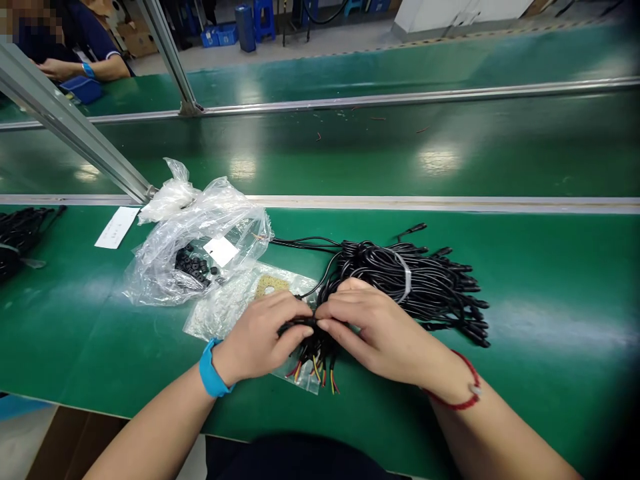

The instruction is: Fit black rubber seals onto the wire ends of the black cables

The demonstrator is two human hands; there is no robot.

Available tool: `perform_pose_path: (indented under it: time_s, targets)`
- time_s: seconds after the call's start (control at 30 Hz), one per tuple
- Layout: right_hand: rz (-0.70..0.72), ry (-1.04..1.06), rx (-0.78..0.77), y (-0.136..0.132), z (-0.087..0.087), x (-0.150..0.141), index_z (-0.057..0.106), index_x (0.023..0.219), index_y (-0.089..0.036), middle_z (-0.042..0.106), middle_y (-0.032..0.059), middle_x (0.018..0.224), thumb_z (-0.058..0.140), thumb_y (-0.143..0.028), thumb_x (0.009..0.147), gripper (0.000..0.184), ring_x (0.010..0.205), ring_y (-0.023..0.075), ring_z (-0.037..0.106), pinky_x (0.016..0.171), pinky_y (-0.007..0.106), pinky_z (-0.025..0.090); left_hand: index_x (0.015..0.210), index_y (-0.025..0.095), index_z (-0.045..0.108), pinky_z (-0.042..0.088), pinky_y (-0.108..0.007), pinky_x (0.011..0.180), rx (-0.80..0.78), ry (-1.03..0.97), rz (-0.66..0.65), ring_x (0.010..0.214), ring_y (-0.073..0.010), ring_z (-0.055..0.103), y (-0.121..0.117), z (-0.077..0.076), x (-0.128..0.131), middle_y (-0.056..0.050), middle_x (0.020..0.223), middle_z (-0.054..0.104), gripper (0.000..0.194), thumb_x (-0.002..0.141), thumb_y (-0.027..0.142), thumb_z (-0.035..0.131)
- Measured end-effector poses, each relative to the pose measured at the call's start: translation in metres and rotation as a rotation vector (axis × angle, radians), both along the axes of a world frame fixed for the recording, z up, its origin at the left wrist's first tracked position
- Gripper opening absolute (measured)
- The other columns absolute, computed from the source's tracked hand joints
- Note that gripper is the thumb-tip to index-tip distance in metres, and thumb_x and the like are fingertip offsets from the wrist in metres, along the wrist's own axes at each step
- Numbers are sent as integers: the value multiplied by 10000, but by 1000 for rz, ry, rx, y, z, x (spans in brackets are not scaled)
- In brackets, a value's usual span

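Both my hands meet over the green bench, in front of a tied bundle of black cables (380, 267). My left hand (265, 330) is closed, thumb and fingers pinching a black cable (296, 323). From the other side my right hand (370, 327) pinches the same cable close to the left fingertips; whether a small part sits between them is hidden. Below the fingers, stripped cable ends with red, yellow and black wires (323, 373) stick out. A clear bag (210, 220) of small black parts (193, 267) lies left of the bundle, beside a flat clear bag (220, 313) partly under my left hand.
Another cable bundle (20, 240) lies at the far left, near a white paper slip (117, 227). A metal post (75, 127) rises at the left. Behind runs a green conveyor (325, 160) with wire scraps. Across it, a person's arm (107, 69) rests by a blue box (81, 89).
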State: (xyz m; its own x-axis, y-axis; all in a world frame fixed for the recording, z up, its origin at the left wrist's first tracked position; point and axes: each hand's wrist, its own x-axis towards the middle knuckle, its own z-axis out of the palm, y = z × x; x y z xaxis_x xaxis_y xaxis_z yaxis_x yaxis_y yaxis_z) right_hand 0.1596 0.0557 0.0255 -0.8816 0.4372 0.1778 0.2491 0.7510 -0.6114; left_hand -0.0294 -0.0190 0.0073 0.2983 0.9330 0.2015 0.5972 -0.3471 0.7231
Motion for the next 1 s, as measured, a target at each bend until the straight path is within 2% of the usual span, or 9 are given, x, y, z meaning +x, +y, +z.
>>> perform_pose_path:
  time_s: [0.1, 0.2, 0.3, 0.4, 0.47, 0.57, 0.63, 0.7, 1.0]
  targets:
    - [-48, -53, 51, 7, 7, -2, 615, 914, -175, 616, 41, 841, 453, -214, 921, 167, 787, 151, 541, 745, 277, 395, 849, 170, 554, 446, -298, 681, -60, 170, -118, 736, -172, 559, -3, -5, 3, -38, 779, 619, 87, 872, 188, 472]
    - [-278, -191, 351, 21, 7, -16, 615, 952, -140, 624, 91, 924, 448, -197, 912, 181, 854, 208, 547, 750, 316, 390, 913, 164, 550, 457, -331, 726, -92, 317, -171, 779, -197, 583, -5, -12, 7, -49, 817, 632, 107, 876, 198, 456]
    - [-400, -471, 595, 37, 3, -34, 600, 988, -102, 635, 138, 980, 454, -153, 883, 187, 879, 258, 560, 727, 347, 357, 993, 169, 557, 462, -332, 747, -107, 310, -202, 821, -204, 602, -5, -16, 9, -53, 872, 651, 161, 883, 259, 482]
    - [-410, -676, 614, 48, 2, -49, 595, 934, -90, 661, 141, 889, 420, -88, 860, 190, 825, 255, 592, 672, 331, 320, 994, 175, 583, 461, -304, 707, -108, 256, -203, 797, -191, 605, -2, -11, 2, -47, 847, 657, 205, 888, 326, 495]
    - [-413, -728, 608, 52, 1, -53, 594, 842, -108, 664, 121, 793, 413, -64, 838, 186, 773, 244, 603, 634, 319, 293, 963, 177, 599, 458, -296, 697, -93, 235, -112, 792, -185, 601, 2, -5, -12, -45, 841, 654, 194, 891, 322, 492]
    - [-484, -660, 644, 54, -2, -52, 584, 775, -127, 660, 103, 751, 410, -73, 827, 189, 718, 227, 606, 611, 312, 282, 931, 184, 600, 456, -314, 741, -66, 266, 216, 842, -192, 597, 6, 5, -46, -51, 908, 651, 151, 894, 235, 463]
    - [-567, -582, 633, 55, -3, -48, 588, 789, -134, 669, 92, 765, 415, -113, 836, 181, 680, 214, 602, 618, 311, 302, 928, 182, 597, 451, -335, 724, -83, 389, 471, 832, -211, 589, 8, 7, -71, -63, 907, 634, 158, 882, 189, 446]
    - [-604, -495, 587, 55, -4, -45, 596, 821, -143, 677, 74, 781, 437, -152, 838, 161, 678, 209, 600, 660, 314, 337, 928, 175, 607, 446, -350, 701, -149, 544, 593, 833, -236, 580, 8, 4, -92, -78, 905, 609, 179, 855, 150, 446]
    - [-38, -251, 446, 19, -14, -48, 618, 883, -155, 634, 61, 806, 454, -144, 876, 164, 757, 182, 574, 710, 297, 401, 907, 178, 611, 441, -350, 761, -218, 757, 552, 900, -244, 553, 13, -16, -106, -95, 943, 564, 179, 819, 132, 462]
